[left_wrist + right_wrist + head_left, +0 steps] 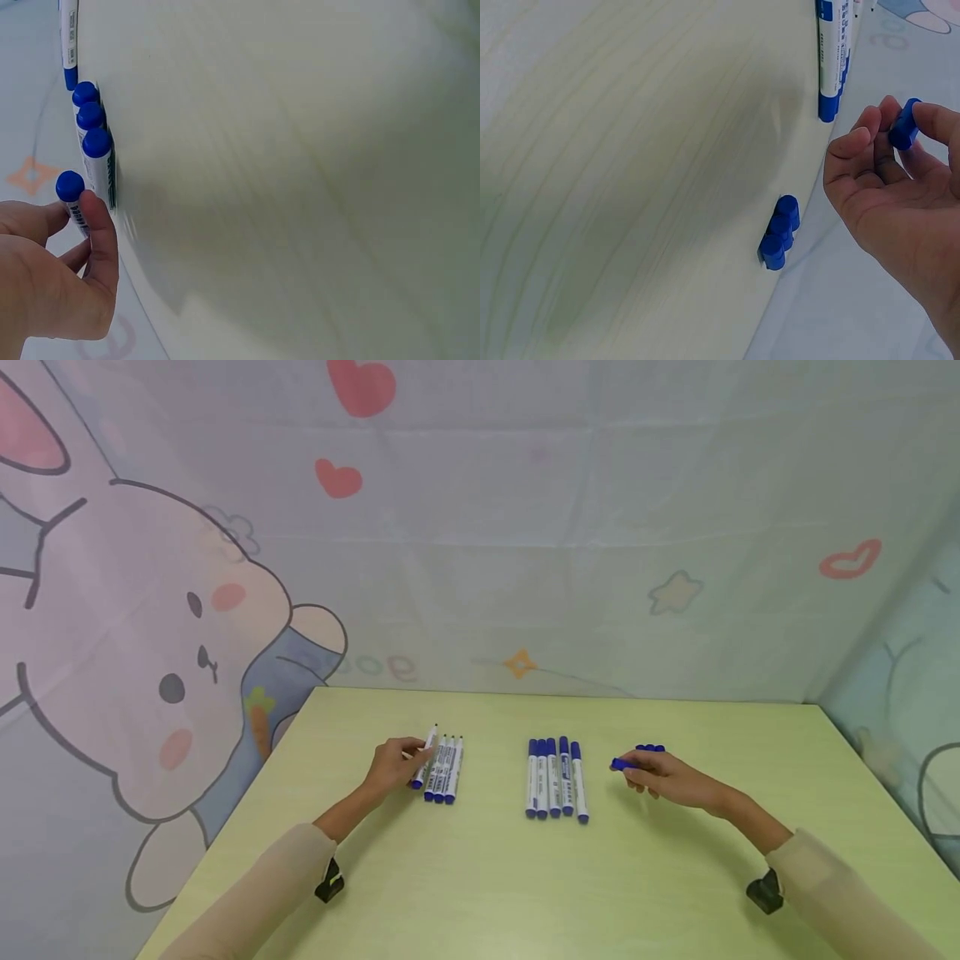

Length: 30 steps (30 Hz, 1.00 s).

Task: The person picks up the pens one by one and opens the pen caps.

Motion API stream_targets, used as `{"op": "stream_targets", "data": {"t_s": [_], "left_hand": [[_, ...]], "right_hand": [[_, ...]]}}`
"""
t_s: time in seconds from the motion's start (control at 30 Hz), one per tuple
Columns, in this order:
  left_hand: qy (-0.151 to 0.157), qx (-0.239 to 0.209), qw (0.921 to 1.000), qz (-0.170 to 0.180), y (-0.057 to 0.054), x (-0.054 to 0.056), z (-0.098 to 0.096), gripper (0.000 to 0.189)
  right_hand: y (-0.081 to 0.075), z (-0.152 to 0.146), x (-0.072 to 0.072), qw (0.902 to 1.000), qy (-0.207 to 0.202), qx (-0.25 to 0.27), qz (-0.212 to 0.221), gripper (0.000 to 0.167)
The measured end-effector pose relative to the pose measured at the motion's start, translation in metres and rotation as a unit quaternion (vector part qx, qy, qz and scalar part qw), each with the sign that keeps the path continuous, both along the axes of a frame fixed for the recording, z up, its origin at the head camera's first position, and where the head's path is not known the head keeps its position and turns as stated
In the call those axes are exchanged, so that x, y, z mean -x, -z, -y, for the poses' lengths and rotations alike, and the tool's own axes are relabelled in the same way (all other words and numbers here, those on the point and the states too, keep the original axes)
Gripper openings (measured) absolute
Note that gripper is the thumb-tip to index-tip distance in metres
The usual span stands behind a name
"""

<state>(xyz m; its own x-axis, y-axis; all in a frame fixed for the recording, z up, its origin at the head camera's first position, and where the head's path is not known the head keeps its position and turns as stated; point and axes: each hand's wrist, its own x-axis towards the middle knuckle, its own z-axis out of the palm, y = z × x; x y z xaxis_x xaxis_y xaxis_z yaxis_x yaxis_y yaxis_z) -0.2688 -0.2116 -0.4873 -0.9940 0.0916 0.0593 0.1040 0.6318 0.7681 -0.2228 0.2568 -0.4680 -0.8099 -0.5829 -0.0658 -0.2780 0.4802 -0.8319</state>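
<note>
My left hand [392,764] holds an uncapped white marker [430,742] between thumb and fingers, its dark tip pointing away and its blue end [70,186] towards me. Right beside it lie three uncapped markers [446,770] in a row, tips facing the back. In my right hand [672,778] a small blue marker cap [904,129] is pinched between thumb and fingertips, above the table. Behind that hand, three blue caps [778,232] stand close together in a row; the hand partly hides them in the head view.
Several capped blue markers [553,781] lie side by side mid-table, between the hands; the rightmost sits slightly askew. The pale yellow table [480,885] ends at a patterned cloth backdrop [525,527] behind, with more cloth at both sides.
</note>
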Motion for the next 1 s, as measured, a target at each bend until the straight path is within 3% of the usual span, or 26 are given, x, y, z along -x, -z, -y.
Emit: {"op": "stream_targets", "data": {"t_s": [0.33,0.7,1.0], "left_hand": [[0.003,0.049,0.9988,-0.007,0.0023,0.0007,0.0008,0.031],[0.010,0.051,0.9986,0.004,0.0068,0.0011,0.0035,0.033],[0.016,0.055,0.9983,-0.003,0.0037,-0.0002,0.0016,0.033]], "right_hand": [[0.0012,-0.0004,-0.0010,0.9999,0.006,-0.010,0.007,0.039],[0.0016,0.0007,-0.0021,0.9999,0.003,-0.001,0.013,0.035],[0.0047,0.0005,-0.0013,0.9997,-0.018,0.014,0.004,0.031]]}}
